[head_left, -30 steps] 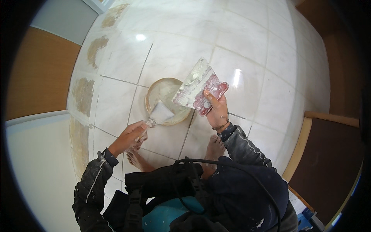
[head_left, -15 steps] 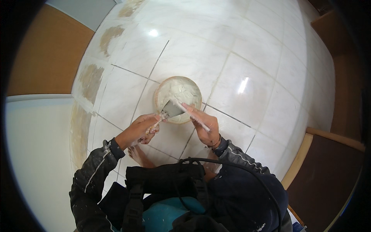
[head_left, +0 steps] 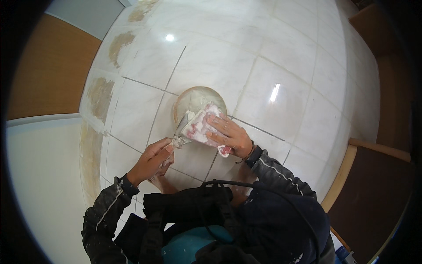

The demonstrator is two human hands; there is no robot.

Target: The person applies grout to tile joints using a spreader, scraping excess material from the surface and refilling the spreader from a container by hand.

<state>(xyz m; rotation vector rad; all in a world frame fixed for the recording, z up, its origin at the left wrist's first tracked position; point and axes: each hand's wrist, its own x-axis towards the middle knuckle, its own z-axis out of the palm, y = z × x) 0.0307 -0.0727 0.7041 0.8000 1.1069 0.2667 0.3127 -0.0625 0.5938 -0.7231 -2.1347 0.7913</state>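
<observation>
My left hand (head_left: 151, 162) is closed around the paste-caked handle of a putty knife (head_left: 182, 126), whose metal blade points up and away from me. In my right hand (head_left: 235, 137) is a flat, pinkish-red spreader (head_left: 200, 128) smeared with white paste; my fingers lie spread across its face and the thumb is hidden. The knife blade meets the spreader's left edge. Both tools are over the near side of a round tub (head_left: 176, 105) on the floor. White paste (head_left: 198, 97) fills the tub, and the spreader covers its near part.
Glossy white tiles (head_left: 281, 79) with dark joints surround the tub. Brownish worn patches (head_left: 100, 99) run along the left wall's foot. An orange-brown panel (head_left: 52, 66) stands at the left, and a dark brown wood-edged panel (head_left: 369, 193) at the right. My bare foot (head_left: 165, 185) is near the tub.
The spreader has turned from edge-on to show its paste-smeared pink face. The knife blade has swung more upright against its left edge. My left hand has dropped slightly nearer to me.
</observation>
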